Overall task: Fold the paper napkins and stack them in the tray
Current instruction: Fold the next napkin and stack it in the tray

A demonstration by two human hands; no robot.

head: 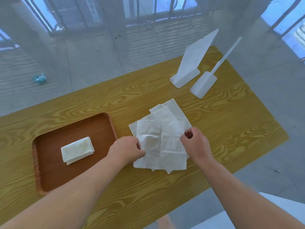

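A loose pile of white unfolded paper napkins (162, 136) lies on the yellow wood-grain table, right of a brown tray (49, 177). A stack of folded napkins (77, 150) rests in the middle of the tray. My left hand (127, 148) pinches the left edge of the top napkin. At that napkin's right edge my right hand (196, 142) has its fingers closed on the paper. The top napkin is creased and slightly lifted between the two hands.
Two white plastic napkin holders stand at the back right: one (188, 75) holds an upright napkin, the other (203, 84) stands beside it. The table edge (198, 187) runs close on the right. A blue scrap (39, 78) lies on the floor.
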